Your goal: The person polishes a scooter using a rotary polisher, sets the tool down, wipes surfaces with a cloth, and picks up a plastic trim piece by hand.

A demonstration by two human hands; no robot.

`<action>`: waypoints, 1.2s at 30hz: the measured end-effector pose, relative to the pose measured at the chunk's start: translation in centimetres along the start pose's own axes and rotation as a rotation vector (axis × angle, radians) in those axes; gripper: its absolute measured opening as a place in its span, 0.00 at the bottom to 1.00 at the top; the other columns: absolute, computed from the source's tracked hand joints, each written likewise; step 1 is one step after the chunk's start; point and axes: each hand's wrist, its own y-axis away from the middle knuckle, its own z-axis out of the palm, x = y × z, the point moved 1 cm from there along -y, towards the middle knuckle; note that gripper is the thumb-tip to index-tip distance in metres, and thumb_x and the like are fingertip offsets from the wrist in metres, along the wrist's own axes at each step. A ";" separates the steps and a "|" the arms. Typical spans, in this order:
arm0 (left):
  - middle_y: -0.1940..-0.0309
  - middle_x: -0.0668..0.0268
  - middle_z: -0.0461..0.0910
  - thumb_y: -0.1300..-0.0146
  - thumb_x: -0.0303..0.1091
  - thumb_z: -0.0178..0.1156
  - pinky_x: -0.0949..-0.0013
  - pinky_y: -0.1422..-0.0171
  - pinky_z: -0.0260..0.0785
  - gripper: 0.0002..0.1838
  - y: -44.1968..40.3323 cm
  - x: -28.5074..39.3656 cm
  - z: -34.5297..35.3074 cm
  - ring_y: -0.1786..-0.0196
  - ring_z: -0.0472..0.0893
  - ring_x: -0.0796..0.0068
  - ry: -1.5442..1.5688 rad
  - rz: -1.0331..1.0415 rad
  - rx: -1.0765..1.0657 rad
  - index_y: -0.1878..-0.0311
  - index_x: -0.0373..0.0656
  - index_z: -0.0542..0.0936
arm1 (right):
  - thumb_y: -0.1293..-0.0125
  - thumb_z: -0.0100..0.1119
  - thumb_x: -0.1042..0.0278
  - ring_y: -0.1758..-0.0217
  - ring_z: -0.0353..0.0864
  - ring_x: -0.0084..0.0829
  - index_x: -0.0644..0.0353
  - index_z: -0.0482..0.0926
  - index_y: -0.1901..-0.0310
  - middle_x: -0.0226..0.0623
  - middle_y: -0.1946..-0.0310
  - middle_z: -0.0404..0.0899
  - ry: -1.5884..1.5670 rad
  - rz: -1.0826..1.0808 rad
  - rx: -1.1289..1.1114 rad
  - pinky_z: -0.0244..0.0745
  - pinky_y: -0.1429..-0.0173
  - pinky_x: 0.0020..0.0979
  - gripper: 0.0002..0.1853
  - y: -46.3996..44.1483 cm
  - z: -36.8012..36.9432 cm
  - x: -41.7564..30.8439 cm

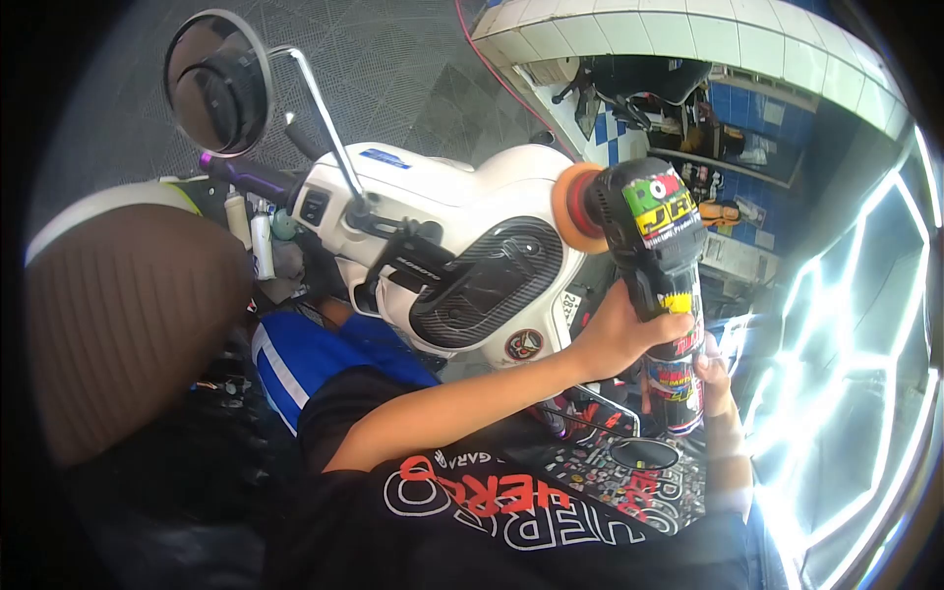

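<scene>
Polisher [661, 236], its pad [574, 208] at the white scooter [482, 182], looks hvy & stiff, best held mid-handle [678, 300], where L hand [615, 339] fingers are clamped, w/ R hand [718, 382] at base [674, 408], can't tell if clamped.

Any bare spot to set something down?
Yes: grey floor, between the large mirror, white scooter and tiled ledge, though a red hose runs along its ledge side. Crowded: shelves under the ledge, bottles near the purple grip, and around the polisher in left hand and right hand.
</scene>
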 end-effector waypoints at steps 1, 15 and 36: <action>0.55 0.68 0.80 0.37 0.38 0.69 0.68 0.44 0.72 0.19 -0.2 -0.4 0.1 0.52 0.79 0.78 -0.001 -0.010 -0.003 0.48 0.40 0.77 | 0.43 0.66 0.40 0.69 0.87 0.38 0.73 0.67 0.40 0.49 0.64 0.82 -0.002 0.002 0.022 0.86 0.65 0.37 0.43 0.1 -0.1 0.0; 0.53 0.68 0.80 0.33 0.36 0.67 0.70 0.43 0.72 0.19 -1.0 -0.9 0.9 0.51 0.79 0.79 -0.007 -0.116 0.092 0.45 0.39 0.75 | 0.36 0.66 0.47 0.73 0.86 0.38 0.71 0.67 0.36 0.48 0.64 0.82 -0.337 0.051 -0.265 0.86 0.71 0.37 0.38 -1.9 -2.8 1.4; 0.58 0.48 0.80 0.48 0.55 0.65 0.42 0.30 0.68 0.47 4.1 10.6 11.3 0.53 0.84 0.52 -0.346 -0.182 -0.484 0.33 0.31 0.63 | 0.47 0.80 0.69 0.23 0.60 0.34 0.67 0.49 0.21 0.48 0.27 0.62 -0.278 -0.888 -0.078 0.56 0.22 0.37 0.57 8.5 11.1 1.8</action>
